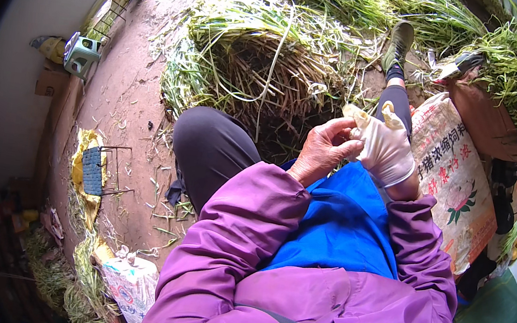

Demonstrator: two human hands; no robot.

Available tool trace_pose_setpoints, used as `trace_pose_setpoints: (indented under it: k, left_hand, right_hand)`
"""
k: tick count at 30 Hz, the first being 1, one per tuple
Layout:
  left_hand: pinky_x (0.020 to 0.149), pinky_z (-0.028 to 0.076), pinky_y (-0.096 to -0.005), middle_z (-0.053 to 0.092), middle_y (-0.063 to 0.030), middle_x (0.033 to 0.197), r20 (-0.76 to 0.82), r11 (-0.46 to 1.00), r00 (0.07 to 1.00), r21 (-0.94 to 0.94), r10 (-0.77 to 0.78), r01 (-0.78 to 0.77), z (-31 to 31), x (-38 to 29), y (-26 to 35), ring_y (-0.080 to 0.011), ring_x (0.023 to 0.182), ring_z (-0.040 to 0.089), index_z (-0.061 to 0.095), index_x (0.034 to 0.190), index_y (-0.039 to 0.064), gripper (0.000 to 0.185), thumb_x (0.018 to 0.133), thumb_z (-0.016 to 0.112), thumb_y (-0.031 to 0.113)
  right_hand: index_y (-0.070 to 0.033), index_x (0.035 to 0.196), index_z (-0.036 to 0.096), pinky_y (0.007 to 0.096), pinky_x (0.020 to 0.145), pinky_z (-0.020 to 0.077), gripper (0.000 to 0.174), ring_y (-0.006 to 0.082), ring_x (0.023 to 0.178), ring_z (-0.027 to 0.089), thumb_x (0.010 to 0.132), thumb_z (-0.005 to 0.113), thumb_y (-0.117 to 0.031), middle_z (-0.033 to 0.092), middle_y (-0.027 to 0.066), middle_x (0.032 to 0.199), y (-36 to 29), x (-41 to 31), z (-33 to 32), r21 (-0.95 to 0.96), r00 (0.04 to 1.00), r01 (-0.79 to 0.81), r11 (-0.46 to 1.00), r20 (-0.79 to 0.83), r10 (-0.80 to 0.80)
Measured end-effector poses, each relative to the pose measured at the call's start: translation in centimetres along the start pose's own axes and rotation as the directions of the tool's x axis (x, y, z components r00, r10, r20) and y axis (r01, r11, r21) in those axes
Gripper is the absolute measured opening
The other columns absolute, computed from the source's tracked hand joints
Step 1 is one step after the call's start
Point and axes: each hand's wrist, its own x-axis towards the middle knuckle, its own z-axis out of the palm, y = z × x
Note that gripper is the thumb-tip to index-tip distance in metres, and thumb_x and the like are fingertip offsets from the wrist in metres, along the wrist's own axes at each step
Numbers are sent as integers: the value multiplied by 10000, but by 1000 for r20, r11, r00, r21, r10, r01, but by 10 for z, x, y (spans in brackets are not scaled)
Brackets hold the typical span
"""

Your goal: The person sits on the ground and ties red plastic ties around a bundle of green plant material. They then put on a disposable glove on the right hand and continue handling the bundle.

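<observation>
My left hand [321, 151] is bare, and its thumb and fingers pinch the finger part of a pale, thin rubber glove [385, 150]. That glove is on my right hand [383, 152], its cuff around the wrist and its fingertips yellowed and loose. My right fingers are spread apart, some partly behind the left hand, with nothing seen in them. Both hands are above a blue apron [342, 225] on my lap. Just beyond them lies a large heap of cut green stalks [269, 71], brown stem ends towards me, with a pale strap [271, 73] across it.
A printed woven feed sack [454, 185] leans at my right, by a brown box [491, 117] under more greens [516, 72]. My outstretched leg ends in a dark shoe [400, 41]. At left are green plastic stools [82, 55], a low woven-seat stool [93, 170] and a white sack [132, 281].
</observation>
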Motion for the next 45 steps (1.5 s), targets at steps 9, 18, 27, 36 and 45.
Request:
trace_pose_setpoints:
  k: [9,18,27,36,45]
  left_hand:
    - [728,539,-258,695,-74,993,30,982,999,-188,38,-31,-4,6,0,-108,822,636,632,1120,0,239,895,671,68]
    - [664,508,-261,671,-66,806,-12,916,975,347,220,-203,-9,6,2,-120,718,629,685,907,10,97,846,658,81]
    - [621,475,-230,645,-13,745,-107,972,988,219,112,-86,-13,8,7,-73,657,576,676,861,6,64,825,655,54]
    - [666,480,-226,663,-10,781,-147,999,989,-33,18,-23,-35,17,16,-73,706,597,673,908,49,66,855,661,87]
    - [755,507,-228,696,-42,904,29,1000,999,-19,-15,16,-9,9,7,-85,824,627,674,989,3,142,870,694,78]
  right_hand:
    - [59,1285,472,281,896,488,342,188,1056,609,990,459,-113,604,140,1188,3,-19,3,958,903,-256,130,189,386]
    - [16,1326,455,300,859,510,457,184,1004,612,952,598,-204,601,144,1174,-4,-30,2,976,907,-189,-106,215,362]
    - [-14,1421,314,387,995,457,640,263,1141,560,913,648,-215,533,161,1303,13,-30,-4,538,999,-41,842,28,31]
    - [45,1364,405,464,1011,448,596,374,1148,558,1018,349,-437,542,173,1282,19,-19,-17,885,842,-264,-383,406,356]
    - [-154,1157,558,506,1018,332,414,205,1024,602,855,639,-426,621,32,1108,35,-18,13,-263,988,110,959,136,-76]
